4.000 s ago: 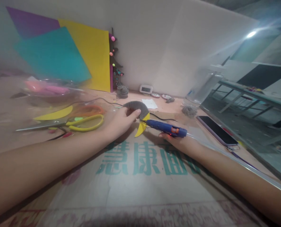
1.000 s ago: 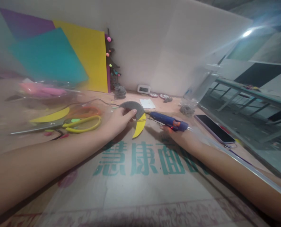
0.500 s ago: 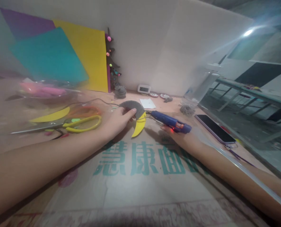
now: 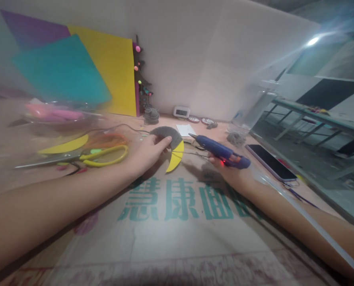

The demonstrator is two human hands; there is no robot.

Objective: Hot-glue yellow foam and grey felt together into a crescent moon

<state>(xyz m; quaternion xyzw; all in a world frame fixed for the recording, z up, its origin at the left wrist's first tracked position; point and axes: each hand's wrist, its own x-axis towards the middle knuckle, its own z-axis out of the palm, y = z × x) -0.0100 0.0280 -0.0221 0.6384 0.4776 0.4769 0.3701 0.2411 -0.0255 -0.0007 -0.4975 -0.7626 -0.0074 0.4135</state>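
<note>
My left hand pinches a grey felt crescent with a yellow crescent stuck along its lower edge, holding it on the printed cardboard sheet. My right hand is wrapped round a blue hot glue gun with a red light on its body. The gun's nozzle points left, a short way right of the yellow crescent and apart from it.
Yellow-handled scissors and a loose yellow crescent lie to the left, with a clear bag of pink pieces behind. Coloured sheets lean on the wall. A phone lies to the right near the table edge.
My right hand has drawn the glue gun back to the right and lifted it, so its nozzle has left the yellow crescent. My left hand keeps its hold on the crescents.
</note>
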